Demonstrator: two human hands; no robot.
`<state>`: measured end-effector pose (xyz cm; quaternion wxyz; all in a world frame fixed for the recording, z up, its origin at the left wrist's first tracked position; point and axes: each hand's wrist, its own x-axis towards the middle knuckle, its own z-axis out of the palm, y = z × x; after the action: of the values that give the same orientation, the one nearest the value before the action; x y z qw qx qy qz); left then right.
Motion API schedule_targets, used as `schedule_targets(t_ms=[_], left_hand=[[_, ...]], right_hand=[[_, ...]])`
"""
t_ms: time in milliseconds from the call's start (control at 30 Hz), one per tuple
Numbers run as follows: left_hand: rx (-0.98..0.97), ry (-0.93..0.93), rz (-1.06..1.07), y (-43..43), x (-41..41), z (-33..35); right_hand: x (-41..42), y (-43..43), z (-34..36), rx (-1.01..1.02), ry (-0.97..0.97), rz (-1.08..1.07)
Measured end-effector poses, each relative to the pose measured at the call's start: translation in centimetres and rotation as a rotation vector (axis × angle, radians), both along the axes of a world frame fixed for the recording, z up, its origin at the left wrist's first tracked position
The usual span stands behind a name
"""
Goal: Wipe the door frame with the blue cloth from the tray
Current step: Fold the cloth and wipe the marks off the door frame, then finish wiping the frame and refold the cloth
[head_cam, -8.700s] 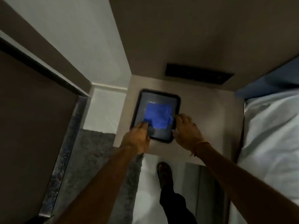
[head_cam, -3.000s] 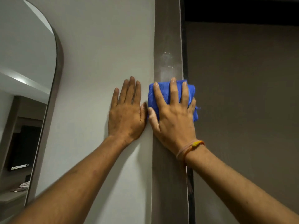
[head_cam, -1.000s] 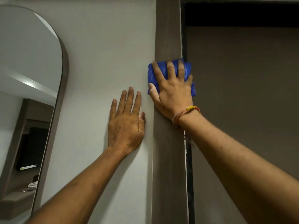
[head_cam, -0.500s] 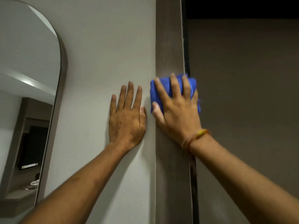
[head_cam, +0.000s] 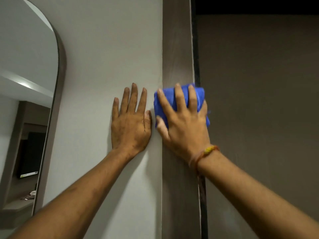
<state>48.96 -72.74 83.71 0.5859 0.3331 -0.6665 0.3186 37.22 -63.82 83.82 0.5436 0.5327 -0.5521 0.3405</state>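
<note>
The brown door frame (head_cam: pixel 177 49) runs vertically up the middle of the view. My right hand (head_cam: pixel 183 125) presses the folded blue cloth (head_cam: pixel 200 99) flat against the frame, fingers spread over it; the cloth shows above and beside my fingers. My left hand (head_cam: pixel 131 121) lies flat on the white wall (head_cam: pixel 110 49) just left of the frame, fingers apart, holding nothing. The tray is out of view.
The brown door (head_cam: pixel 259 100) fills the right side, with a dark gap along the frame. An arched mirror (head_cam: pixel 25 100) with a dark rim hangs on the wall at the left and reflects a room.
My right hand has slid the cloth down the frame from a higher spot a second ago. My left hand has stayed flat on the wall.
</note>
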Motion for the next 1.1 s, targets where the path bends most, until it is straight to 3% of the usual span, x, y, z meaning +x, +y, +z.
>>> schedule_targets(t_ms=[167,433,533,633,667,767,833,967,1100], left_hand=[[0.006,-0.010,0.008,-0.1,0.1,0.0],[0.127,-0.002,-0.063,1.5,0.0,-1.0],[0.256,0.134,-0.378,5.7,-1.3,-2.8],[0.271,0.285,-0.746,11.3,-3.6,-8.9],[0.340,0.268,-0.846,13.4,-4.5,-11.4],[0.901,0.107,-1.207,19.6,-8.9,-17.9],[1.222,-0.084,-1.334,23.3,-12.8,-21.8],[1.522,-0.340,-1.455,30.8,-19.8,-28.5],[1.763,-0.590,-1.509,39.4,-25.6,-34.8]], right_hand=[[0.8,-0.6,5.3,-0.035,-0.093,0.032],[1.1,1.1,-3.6,0.036,-0.173,0.063],[0.0,3.6,-7.9,0.069,-0.257,0.211],[-3.1,7.8,-12.8,-0.008,-0.382,0.336],[-4.3,9.3,-14.2,-0.034,-0.421,0.317],[-8.3,15.5,-19.7,-0.041,-0.548,0.200],[-10.6,20.7,-23.8,0.045,-0.637,0.099],[-14.7,31.8,-31.8,0.234,-0.841,-0.173],[-17.3,44.0,-38.1,0.250,-1.179,-0.305]])
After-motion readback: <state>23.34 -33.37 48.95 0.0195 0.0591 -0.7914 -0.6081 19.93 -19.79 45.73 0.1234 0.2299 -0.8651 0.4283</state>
